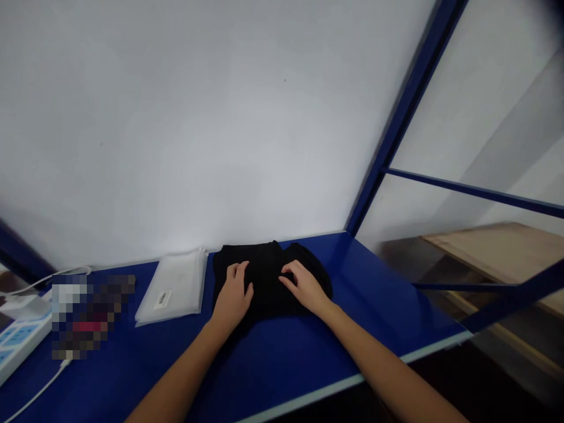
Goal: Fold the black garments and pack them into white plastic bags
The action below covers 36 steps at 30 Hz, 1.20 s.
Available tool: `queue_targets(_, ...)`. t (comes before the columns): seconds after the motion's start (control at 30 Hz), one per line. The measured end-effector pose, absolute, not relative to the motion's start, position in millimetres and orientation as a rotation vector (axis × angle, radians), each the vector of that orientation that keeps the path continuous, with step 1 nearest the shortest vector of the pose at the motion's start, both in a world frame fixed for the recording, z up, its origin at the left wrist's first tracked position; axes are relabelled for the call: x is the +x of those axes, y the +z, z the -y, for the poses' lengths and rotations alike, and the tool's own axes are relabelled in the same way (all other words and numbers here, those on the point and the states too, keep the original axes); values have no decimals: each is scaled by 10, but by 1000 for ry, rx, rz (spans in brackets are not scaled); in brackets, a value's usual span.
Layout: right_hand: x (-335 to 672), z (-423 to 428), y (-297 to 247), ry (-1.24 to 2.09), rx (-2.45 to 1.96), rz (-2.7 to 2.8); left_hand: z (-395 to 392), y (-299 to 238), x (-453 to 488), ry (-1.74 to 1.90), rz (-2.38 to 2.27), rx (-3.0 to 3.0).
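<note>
A dark, folded piece of black clothing [267,294] lies on the blue tabletop, against the wall; its exact kind cannot be made out. My left hand [233,294] is over its left part, fingers apart and lightly bent, resting on or just above the fabric. Over the right part is my right hand [304,285], its fingers curved and the thumb separate from them. No cloth is visibly gripped in either hand. To the left of the clothing sits a stack of clear plastic bags [178,285] with a barcode label [163,299] near the lower edge.
A white power strip [22,338] with a plugged-in charger [26,306] and white cables lies at the far left. Beside it is a pixelated item. A blue metal frame [400,117] rises at the right, with wooden boards [497,247] beyond. The blue table [304,346] has a pale front edge.
</note>
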State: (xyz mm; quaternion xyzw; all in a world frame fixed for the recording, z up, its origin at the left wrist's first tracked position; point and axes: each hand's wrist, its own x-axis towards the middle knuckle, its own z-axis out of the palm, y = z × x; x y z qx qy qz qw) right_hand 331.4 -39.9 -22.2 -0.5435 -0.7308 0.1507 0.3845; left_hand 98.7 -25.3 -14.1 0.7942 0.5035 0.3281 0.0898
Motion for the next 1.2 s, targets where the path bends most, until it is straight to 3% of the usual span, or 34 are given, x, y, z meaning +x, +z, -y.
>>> queue_targets(0.17,3392,434,-274,309,-1332,1882,425,-88,987,761,-1223,2838)
queue_targets(0.37,3476,430,-291,278,-1345,1967,496,-99,1007,492,-1160,2833)
queue_targets(0.6,3548,532,-212,117,-1315,2124,381,75,1062,625,-1277,2551)
queue_targets(0.77,3409,640,-122,-445,-1113,2126,281,376,1079,811,-1134,2060)
queue_targets(0.87,3230,654,-20,-656,-987,2332,300,452,1100,738,-878,1594)
queue_targets(1.03,3069,505,114,-623,-801,2461,290,440,865,603,-788,1074)
queue_targets(1.13,3108,381,55,-548,-743,2440,160,480,436,463,-755,1090)
queue_targets(1.2,3149,312,-47,-487,-774,2408,37,472,110,605,-940,1234)
